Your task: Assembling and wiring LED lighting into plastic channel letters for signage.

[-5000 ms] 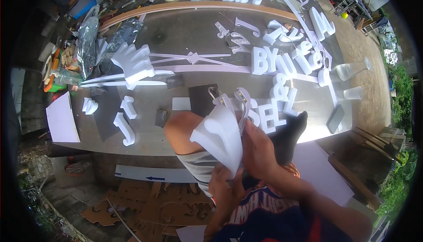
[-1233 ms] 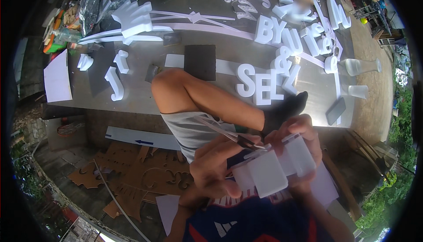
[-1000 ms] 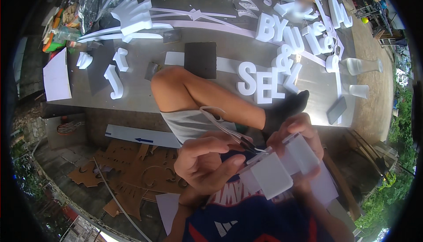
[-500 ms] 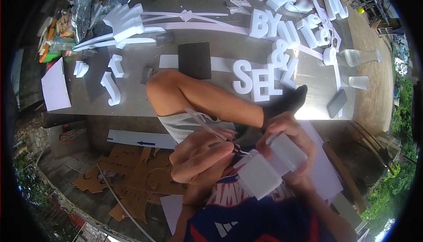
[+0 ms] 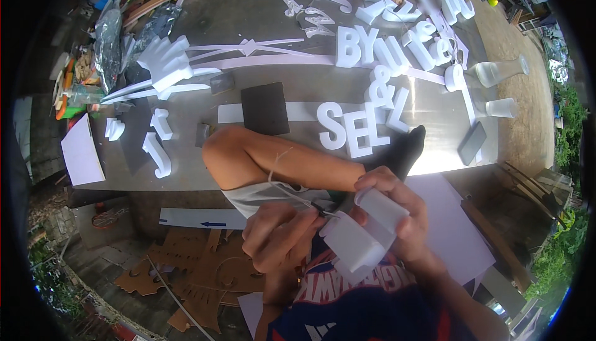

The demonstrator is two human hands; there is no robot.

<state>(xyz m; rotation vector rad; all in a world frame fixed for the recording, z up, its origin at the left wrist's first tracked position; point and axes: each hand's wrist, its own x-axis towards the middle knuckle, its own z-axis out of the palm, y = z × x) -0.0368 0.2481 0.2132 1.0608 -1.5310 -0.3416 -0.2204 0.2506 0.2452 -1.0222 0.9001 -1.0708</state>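
My right hand [image 5: 400, 217] grips a white, thick block-shaped letter [image 5: 354, 245] in front of my chest. My left hand [image 5: 276, 235] is closed in a pinch on a thin pale wire [image 5: 282, 187], whose loose end sticks up past the fingers. A short dark section [image 5: 321, 209] of it shows at the fingertips, by the top edge of the white letter. Whether the wire is fixed to the letter cannot be made out. My bent leg [image 5: 279, 155] lies behind both hands.
Several white block letters [image 5: 363, 133] stand on the grey metal table [image 5: 186, 173]. Also there are a dark square plate [image 5: 266, 108], a phone [image 5: 473, 143], a plastic cup [image 5: 501, 107] and a clear pitcher [image 5: 501, 71]. Brown cut-out sheets [image 5: 217, 260] lie below on the left.
The view has tilted, so the table sits lower in it. The white letter has turned a little in my right hand. My left hand stays closed on the wire beside it.
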